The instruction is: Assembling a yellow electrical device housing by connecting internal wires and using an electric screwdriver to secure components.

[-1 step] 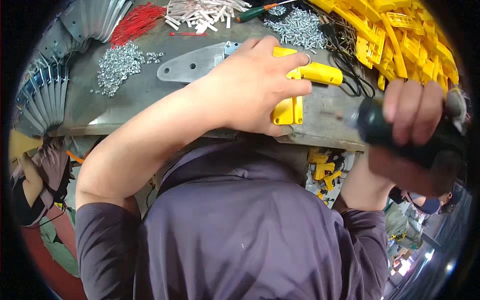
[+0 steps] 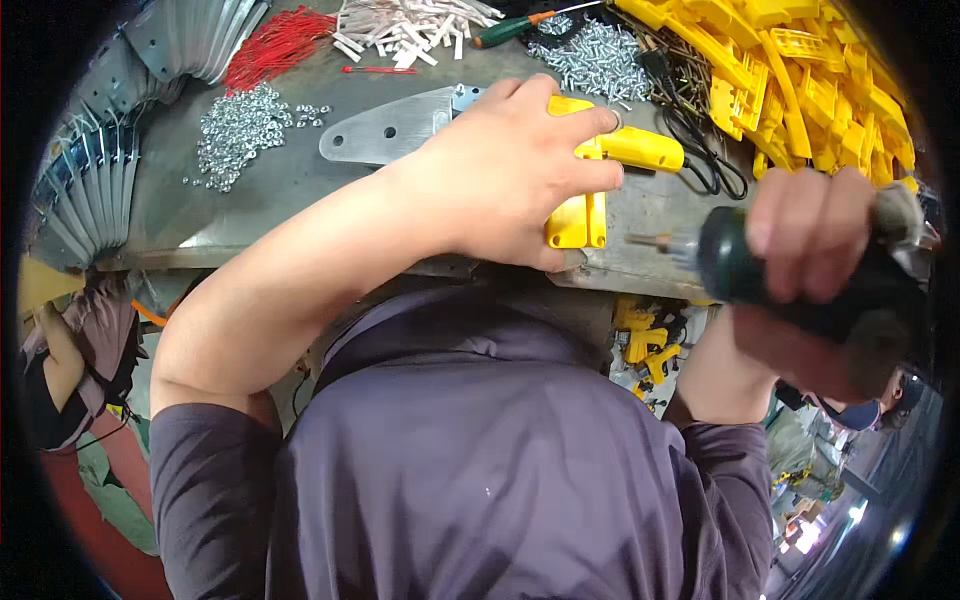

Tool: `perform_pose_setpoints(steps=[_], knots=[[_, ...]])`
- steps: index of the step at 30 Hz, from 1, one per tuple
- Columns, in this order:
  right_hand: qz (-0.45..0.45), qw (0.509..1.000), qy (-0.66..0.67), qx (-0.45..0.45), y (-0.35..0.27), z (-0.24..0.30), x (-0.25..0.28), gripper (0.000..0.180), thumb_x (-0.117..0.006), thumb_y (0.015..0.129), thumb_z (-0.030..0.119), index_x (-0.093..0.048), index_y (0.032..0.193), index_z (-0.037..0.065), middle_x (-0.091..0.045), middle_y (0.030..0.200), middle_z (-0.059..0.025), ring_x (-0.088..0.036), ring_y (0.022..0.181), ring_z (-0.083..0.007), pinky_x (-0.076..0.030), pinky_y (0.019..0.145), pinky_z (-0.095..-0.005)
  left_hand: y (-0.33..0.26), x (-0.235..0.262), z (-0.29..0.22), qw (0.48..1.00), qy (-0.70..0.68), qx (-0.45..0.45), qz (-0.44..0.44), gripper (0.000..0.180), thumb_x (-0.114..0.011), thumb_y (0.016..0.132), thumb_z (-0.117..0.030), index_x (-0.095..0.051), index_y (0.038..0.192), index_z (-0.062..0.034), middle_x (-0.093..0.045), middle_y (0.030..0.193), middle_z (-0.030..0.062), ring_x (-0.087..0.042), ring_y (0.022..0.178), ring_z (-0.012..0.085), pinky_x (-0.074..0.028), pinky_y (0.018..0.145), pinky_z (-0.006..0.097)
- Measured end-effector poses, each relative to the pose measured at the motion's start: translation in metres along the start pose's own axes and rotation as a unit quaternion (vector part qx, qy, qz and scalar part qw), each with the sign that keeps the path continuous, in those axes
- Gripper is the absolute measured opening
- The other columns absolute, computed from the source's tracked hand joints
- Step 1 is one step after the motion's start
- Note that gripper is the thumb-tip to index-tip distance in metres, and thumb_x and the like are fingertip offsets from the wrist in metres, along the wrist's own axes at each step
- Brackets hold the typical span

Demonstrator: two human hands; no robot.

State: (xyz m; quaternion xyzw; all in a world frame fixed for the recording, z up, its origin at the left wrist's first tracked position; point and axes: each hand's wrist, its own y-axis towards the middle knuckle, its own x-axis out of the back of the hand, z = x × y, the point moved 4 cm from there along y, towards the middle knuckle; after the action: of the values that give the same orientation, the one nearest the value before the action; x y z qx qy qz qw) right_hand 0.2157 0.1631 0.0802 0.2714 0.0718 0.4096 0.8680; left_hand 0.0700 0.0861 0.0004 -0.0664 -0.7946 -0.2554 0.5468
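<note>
We see our left hand (image 2: 525,175) on the yellow tool (image 2: 568,225), which lies on the grey table (image 2: 270,205) in front of us. The fingers are a bit apart, but they bend over the yellow tool and have hold of it. A flat grey metal plate (image 2: 362,132) with holes in it sticks out to the left. On the right is a yellow handle (image 2: 645,148) with a black cord (image 2: 707,185) near its end.

Our right hand (image 2: 810,235) is closed around a dark power driver (image 2: 735,255). Its thin bit (image 2: 648,240) points left at the yellow tool and sits apart from it. The driver is blurry, so we cannot read any marks on it.

Shiny nuts (image 2: 240,135) lie in a heap on the left. Farther back are red sticks (image 2: 275,50), white strips (image 2: 410,25), a green and orange screwdriver (image 2: 510,30), little screws (image 2: 595,65) and lots of yellow shells (image 2: 820,80).
</note>
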Motion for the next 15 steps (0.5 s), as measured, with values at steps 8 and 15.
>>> perform_pose_setpoints(steps=[8, 15], knots=[[0.008, 0.999, 0.039, -0.014, -0.015, 0.005, -0.035, 0.038, -0.066, 0.085, 0.034, -0.05, 0.105, 0.008, -0.05, 0.076, -0.0019, -0.049, 0.063, -0.014, -0.04, 0.065, -0.031, -0.002, 0.003, 0.001, 0.999, -0.034, -0.022, -0.014, 0.072, -0.087, 0.054, -0.032, -0.058, 0.118, -0.0185, -0.05, 0.132, 0.0113, -0.049, 0.111, 0.039, -0.045, 0.094, 0.048], [-0.007, 0.996, 0.085, -0.018, -0.021, -0.006, -0.041, 0.04, -0.068, 0.086, 0.035, -0.05, 0.109, 0.008, -0.051, 0.074, -0.0014, -0.05, 0.059, -0.0138, -0.042, 0.062, -0.0305, -0.004, 0.003, 0.006, 0.998, -0.029, -0.06, -0.014, 0.076, -0.087, 0.054, -0.022, -0.057, 0.123, -0.0183, -0.048, 0.136, 0.0114, -0.049, 0.113, 0.0382, -0.046, 0.094, 0.046]])
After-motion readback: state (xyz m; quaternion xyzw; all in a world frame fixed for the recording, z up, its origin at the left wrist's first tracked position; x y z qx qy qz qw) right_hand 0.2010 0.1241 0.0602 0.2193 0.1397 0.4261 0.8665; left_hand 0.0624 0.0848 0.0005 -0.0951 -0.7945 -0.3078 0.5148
